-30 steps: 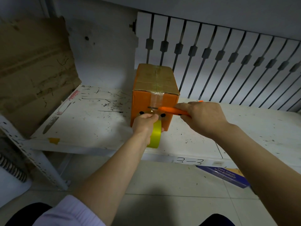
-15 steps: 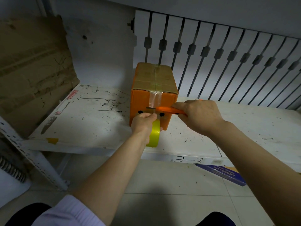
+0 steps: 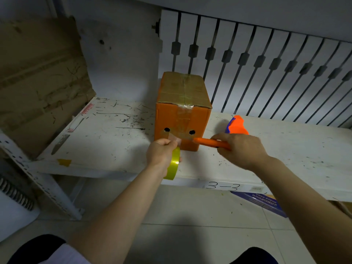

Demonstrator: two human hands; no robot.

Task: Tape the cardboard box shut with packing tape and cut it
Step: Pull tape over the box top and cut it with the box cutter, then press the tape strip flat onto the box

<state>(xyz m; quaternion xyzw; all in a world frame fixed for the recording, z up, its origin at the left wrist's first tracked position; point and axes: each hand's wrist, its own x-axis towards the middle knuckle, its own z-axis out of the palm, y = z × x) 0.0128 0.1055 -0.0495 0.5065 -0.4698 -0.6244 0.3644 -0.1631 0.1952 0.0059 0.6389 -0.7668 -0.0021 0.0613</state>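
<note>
An orange cardboard box [image 3: 167,119] with a brown top stands on the white shelf [image 3: 106,145]. Clear tape runs along its top seam and down its front face. My left hand [image 3: 161,152] grips a yellow-green tape roll [image 3: 173,163] just in front of the box's lower front, and a short clear strip stretches from the roll to the box. My right hand [image 3: 241,149] holds an orange utility knife [image 3: 211,143], whose tip points left at that strip below the two round holes.
An orange and blue object [image 3: 237,125] lies on the shelf right of the box. Worn cardboard [image 3: 38,77] leans at the left. A slatted white panel [image 3: 266,63] backs the shelf. A blue package [image 3: 261,203] lies on the tiled floor under the shelf edge marked 3-3.
Both hands have drawn slightly back and down from the box front. The knife tip now sits lower, below the holes, and the orange and blue object is uncovered behind my right hand.
</note>
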